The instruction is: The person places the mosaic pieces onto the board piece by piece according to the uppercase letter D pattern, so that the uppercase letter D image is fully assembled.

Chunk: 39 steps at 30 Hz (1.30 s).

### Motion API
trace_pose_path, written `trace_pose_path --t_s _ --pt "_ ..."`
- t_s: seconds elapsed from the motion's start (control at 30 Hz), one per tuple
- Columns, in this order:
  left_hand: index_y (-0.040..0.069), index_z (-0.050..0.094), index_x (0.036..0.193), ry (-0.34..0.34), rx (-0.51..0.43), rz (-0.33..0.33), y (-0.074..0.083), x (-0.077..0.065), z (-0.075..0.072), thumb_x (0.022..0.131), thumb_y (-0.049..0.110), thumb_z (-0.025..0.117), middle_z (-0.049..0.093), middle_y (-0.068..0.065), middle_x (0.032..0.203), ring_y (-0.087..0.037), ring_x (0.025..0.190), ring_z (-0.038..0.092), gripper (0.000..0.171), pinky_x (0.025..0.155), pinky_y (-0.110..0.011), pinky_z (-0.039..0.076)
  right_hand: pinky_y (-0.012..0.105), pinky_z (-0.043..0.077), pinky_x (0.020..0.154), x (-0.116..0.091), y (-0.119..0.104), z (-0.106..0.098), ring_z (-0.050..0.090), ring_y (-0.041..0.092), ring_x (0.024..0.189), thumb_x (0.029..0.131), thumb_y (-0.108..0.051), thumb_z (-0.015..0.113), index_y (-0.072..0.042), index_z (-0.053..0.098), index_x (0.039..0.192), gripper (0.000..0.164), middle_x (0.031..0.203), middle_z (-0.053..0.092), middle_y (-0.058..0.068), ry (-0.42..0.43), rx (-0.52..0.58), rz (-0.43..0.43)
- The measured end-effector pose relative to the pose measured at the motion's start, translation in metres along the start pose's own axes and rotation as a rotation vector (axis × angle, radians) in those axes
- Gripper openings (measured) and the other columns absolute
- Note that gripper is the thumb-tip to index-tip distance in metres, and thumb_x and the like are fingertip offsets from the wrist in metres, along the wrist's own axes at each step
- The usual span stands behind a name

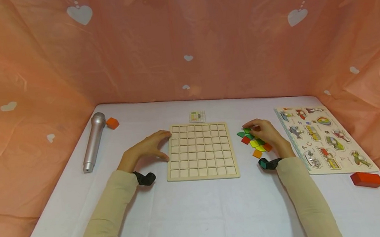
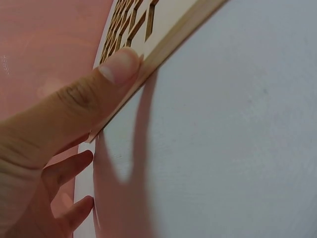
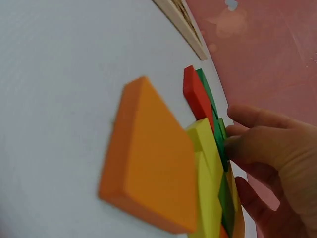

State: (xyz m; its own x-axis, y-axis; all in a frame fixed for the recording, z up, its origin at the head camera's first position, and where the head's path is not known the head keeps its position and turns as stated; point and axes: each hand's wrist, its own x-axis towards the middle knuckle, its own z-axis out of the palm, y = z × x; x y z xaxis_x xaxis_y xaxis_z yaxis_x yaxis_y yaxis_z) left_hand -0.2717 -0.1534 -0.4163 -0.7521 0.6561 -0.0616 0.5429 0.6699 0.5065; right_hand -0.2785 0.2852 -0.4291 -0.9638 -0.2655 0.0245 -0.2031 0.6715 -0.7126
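In the head view a square wooden grid board (image 1: 203, 174) lies on the table, its square recesses bare. My left hand (image 1: 148, 146) is at its left side, fingers and thumb spread apart; in the left wrist view the thumb (image 2: 84, 96) touches the board's edge (image 2: 171, 42). To the right of the board my right hand (image 1: 265, 131) reaches over a small pile of coloured tiles. Its thumb and fingertips are at the green tiles (image 3: 227, 196); whether they pinch one is unclear. Red (image 3: 197, 94), yellow (image 3: 210, 148) and orange (image 3: 156, 163) tiles lie beside them.
A small pattern card (image 1: 197, 116) lies behind the board. At the left are a silver microphone (image 1: 94, 143) and an orange block (image 1: 112, 123). A picture puzzle board (image 1: 301, 141) and a red block (image 1: 367, 179) lie at the right. Pinkish-orange curtains (image 1: 180, 37) enclose the table.
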Motion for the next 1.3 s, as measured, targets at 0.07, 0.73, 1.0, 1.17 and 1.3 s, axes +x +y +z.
trace_pose_path --t_s 0.07,0.73,1.0,1.17,1.3 --pt "-0.008 0.036 0.138 -0.006 0.012 -0.007 -0.001 0.0 0.0 0.067 0.028 0.083 0.034 -0.025 0.144 -0.039 0.134 0.028 0.092 0.111 -0.049 0.023 0.049 0.041 0.098 0.0 0.0 0.0 0.049 0.032 0.109 0.089 0.002 0.057 -0.005 0.064 0.116 0.029 0.123 0.056 0.017 -0.007 -0.008 0.004" --pt "-0.004 0.039 0.138 -0.007 0.058 -0.04 0.001 -0.001 0.0 0.067 0.032 0.082 0.033 -0.02 0.146 -0.038 0.136 0.027 0.091 0.11 -0.052 0.024 0.048 0.048 0.089 0.002 -0.011 0.009 0.057 0.03 0.098 0.086 -0.008 0.066 0.001 0.067 0.107 0.023 0.108 0.062 0.017 0.122 -0.023 -0.186" --pt "-0.003 0.042 0.136 -0.019 0.06 -0.051 0.0 0.0 0.0 0.067 0.033 0.082 0.033 -0.019 0.147 -0.036 0.136 0.026 0.088 0.11 -0.051 0.024 0.047 0.047 0.086 0.018 -0.054 0.033 0.057 0.028 0.099 0.085 -0.009 0.068 0.0 0.068 0.106 0.023 0.106 0.064 0.014 0.151 0.042 -0.307" --pt "-0.003 0.042 0.136 -0.03 0.054 -0.06 -0.001 0.001 -0.001 0.067 0.034 0.082 0.032 -0.019 0.147 -0.036 0.136 0.025 0.087 0.11 -0.051 0.024 0.045 0.047 0.084 0.033 -0.085 0.059 0.059 0.026 0.099 0.085 -0.011 0.068 -0.002 0.069 0.105 0.022 0.107 0.064 0.012 0.141 0.118 -0.349" --pt "-0.002 0.042 0.136 -0.035 0.042 -0.064 -0.001 0.002 0.0 0.067 0.034 0.082 0.031 -0.018 0.148 -0.037 0.137 0.024 0.087 0.11 -0.052 0.022 0.042 0.049 0.082 0.044 -0.102 0.082 0.06 0.024 0.098 0.085 -0.012 0.068 -0.005 0.069 0.105 0.021 0.107 0.065 0.01 0.101 0.117 -0.395"
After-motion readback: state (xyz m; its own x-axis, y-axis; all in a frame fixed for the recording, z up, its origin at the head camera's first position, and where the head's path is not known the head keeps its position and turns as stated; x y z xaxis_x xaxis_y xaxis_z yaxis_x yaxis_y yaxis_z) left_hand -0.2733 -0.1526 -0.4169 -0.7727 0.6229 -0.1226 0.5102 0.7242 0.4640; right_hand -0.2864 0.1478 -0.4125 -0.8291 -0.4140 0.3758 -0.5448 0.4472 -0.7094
